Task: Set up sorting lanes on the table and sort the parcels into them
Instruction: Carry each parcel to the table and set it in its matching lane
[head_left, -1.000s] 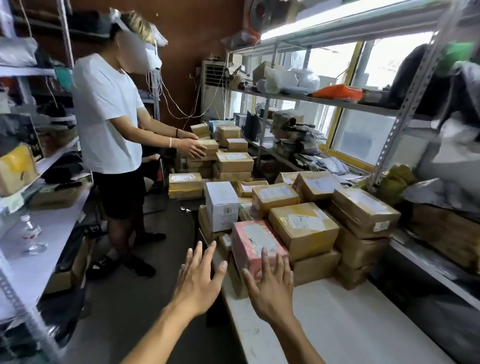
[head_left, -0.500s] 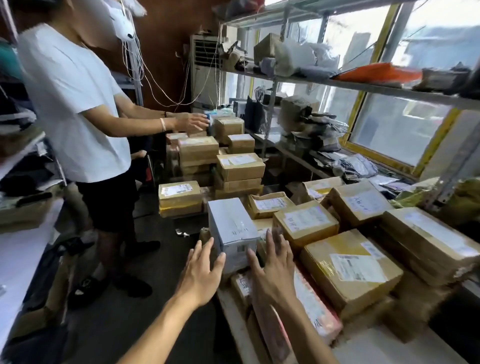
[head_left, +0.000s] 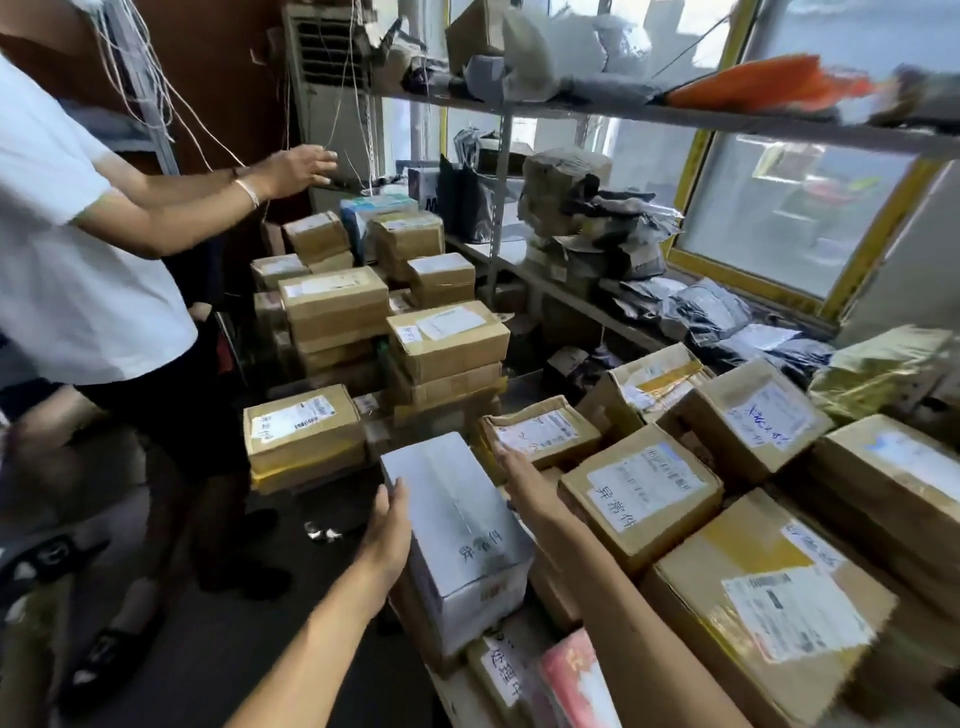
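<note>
We have our left hand (head_left: 388, 530) flat against the left side of the white box (head_left: 457, 535) and our right hand (head_left: 522, 480) along its right side, fingers straight on both, so the box sits pressed between our palms at about 6 o'clock, standing on the heap of parcels. Handwritten characters on its top read roughly "异常件", and the same marking appears on the label of the brown box (head_left: 641, 496) just beside it at 3 o'clock. At 10 o'clock a person in a white T-shirt (head_left: 67, 249) reaches over stacked cartons (head_left: 447, 338).
</note>
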